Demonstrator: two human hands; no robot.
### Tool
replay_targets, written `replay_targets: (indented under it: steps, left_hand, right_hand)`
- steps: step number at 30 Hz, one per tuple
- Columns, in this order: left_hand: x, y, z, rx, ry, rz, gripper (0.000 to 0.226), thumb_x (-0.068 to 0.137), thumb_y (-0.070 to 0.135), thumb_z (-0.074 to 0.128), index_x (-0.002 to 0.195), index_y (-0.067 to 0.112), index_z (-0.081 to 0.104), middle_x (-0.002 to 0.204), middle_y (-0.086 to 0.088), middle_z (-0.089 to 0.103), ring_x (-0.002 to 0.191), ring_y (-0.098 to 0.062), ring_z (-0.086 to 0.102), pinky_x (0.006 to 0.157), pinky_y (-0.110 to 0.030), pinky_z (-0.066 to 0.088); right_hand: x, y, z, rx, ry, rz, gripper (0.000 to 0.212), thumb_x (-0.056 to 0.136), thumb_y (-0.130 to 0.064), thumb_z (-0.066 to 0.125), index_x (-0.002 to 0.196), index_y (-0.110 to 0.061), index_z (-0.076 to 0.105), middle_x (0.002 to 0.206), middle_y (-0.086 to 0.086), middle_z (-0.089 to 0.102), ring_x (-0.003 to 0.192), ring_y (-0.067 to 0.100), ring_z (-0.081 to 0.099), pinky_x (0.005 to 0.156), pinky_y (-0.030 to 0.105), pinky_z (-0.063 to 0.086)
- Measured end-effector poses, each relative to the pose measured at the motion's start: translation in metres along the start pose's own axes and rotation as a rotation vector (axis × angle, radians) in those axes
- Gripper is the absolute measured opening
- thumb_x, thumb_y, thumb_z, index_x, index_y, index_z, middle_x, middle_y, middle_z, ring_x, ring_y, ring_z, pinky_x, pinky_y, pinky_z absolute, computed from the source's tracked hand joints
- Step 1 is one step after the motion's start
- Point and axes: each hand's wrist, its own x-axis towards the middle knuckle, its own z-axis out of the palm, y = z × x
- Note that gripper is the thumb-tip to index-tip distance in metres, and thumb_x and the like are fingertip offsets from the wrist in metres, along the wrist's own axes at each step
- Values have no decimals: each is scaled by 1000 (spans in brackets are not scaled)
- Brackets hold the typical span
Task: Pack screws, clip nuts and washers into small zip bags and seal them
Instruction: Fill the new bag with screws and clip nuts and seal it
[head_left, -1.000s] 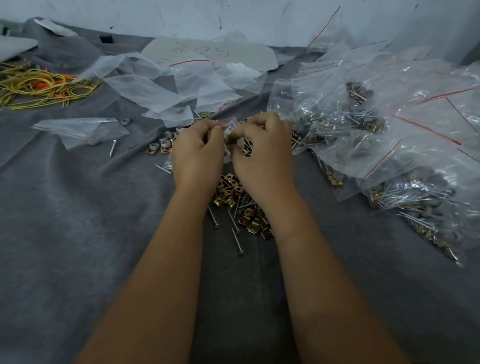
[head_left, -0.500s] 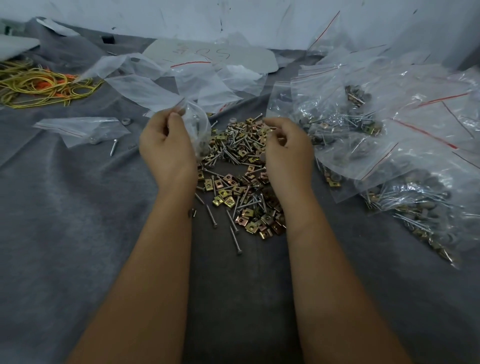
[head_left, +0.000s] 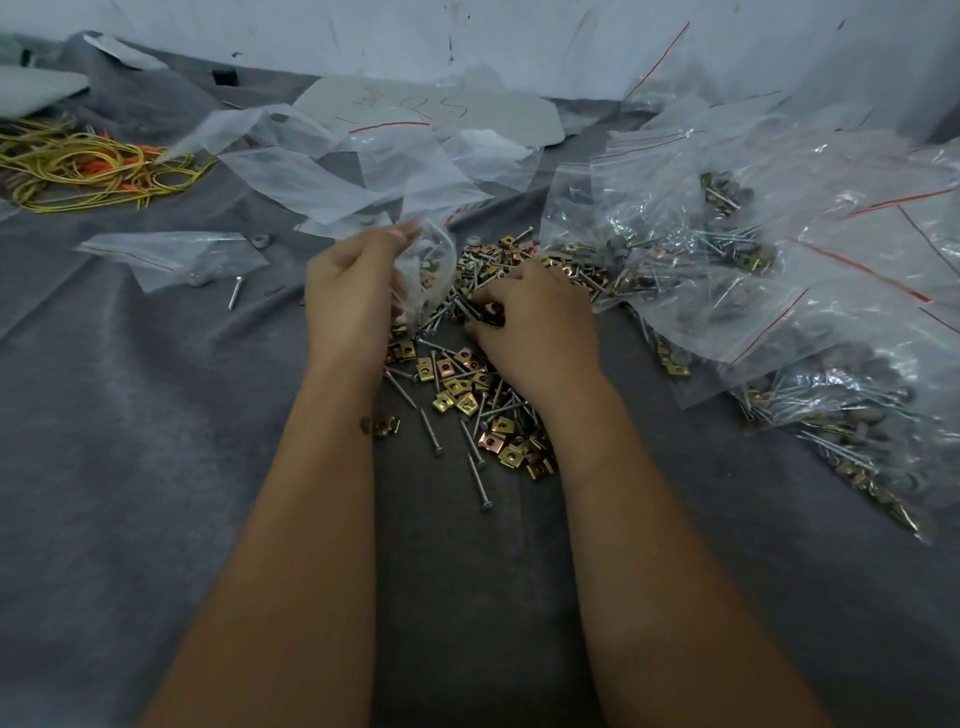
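Seen from above, a person's two bare forearms reach forward over a bench covered in grey cloth (head_left: 130, 441). The left hand (head_left: 348, 291) holds a small clear zip bag (head_left: 423, 270) upright above the cloth, its fingers curled round the bag's edge; a few pieces of hardware show inside it. The right hand (head_left: 535, 322) rests low on a loose heap of hardware (head_left: 467, 384), fingers bent and pinching a small dark cluster of screws or clip nuts; which exactly is unclear. The heap lies in the middle of the bench, between and just beyond the wrists: long silver screws mixed with square brass-coloured clip nuts. One clip nut (head_left: 382, 425) sits apart, beside the left forearm. To the right lies a big pile of filled bags (head_left: 779, 270) with red seal lines. Behind the hands are empty clear bags (head_left: 322, 176). At far left lies a tangle of yellow and orange wire (head_left: 88, 171). One flat bag (head_left: 171, 254) and a single screw (head_left: 235, 292) lie on the left.
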Motion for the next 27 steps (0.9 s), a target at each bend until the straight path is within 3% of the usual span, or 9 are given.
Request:
replay_targets:
  steps: [5,7,10,13,17,20,22,25,27]
  left_hand:
    - [1,-2,-2,87,-125,-33,24,89,28,65,69,28,78,55,11,65,48,-1,58,47,-15,43]
    - [4,-3,-5,88,-168,-63,27,93,34,58,80,23,79,57,7,63,49,-6,54,49,-19,42]
    - [7,-7,-10,20,-227,-64,52,102,44,31,103,16,75,60,5,57,53,-9,45,55,-25,36]
    - [11,-4,-14,-195,-39,-44,65,105,46,16,105,15,73,64,3,57,55,-10,46,54,-26,35]
    - [13,2,-19,-340,139,-53,61,106,44,16,102,17,70,63,2,54,53,-9,44,51,-24,33]
    - [12,4,-13,-92,76,-30,38,104,36,33,100,21,68,62,4,54,54,-7,47,53,-22,36]
    - [7,3,-8,194,-65,70,16,98,35,50,106,29,63,73,3,58,58,-2,52,56,-20,44]
    - [-5,-11,-1,529,-304,217,38,85,37,70,118,36,53,86,4,56,71,-1,55,60,-25,51]
    - [-6,-15,3,642,-249,222,25,87,28,69,108,35,59,83,10,57,71,1,56,60,-30,52]
  right_hand:
    - [-1,-3,-1,-42,51,31,15,90,-26,60,99,-20,71,103,2,55,107,24,49,94,40,36]
    - [-3,-2,-4,-22,56,51,16,88,-24,58,96,-17,70,99,1,57,103,24,51,93,41,39]
    - [-4,5,-8,-55,80,106,17,87,-24,57,93,-16,71,97,2,62,99,25,55,92,41,43]
    - [-5,11,-10,-112,104,160,18,89,-28,58,98,-21,72,104,3,64,106,27,53,93,40,38]
    - [-7,11,-10,-1,92,151,22,88,-43,64,104,-30,73,110,2,64,111,28,52,95,41,40]
    - [-8,7,-9,81,100,65,21,89,-45,63,103,-33,74,99,1,62,101,25,51,86,39,42]
    - [-7,7,-8,144,94,57,19,90,-40,63,105,-32,74,100,1,64,100,23,53,84,38,44]
    - [-5,14,-8,260,117,176,23,93,-18,60,112,-27,71,116,0,65,108,20,57,91,39,49]
    - [-1,20,-11,351,144,271,31,94,-9,53,117,-23,68,122,1,64,108,19,59,88,37,51]
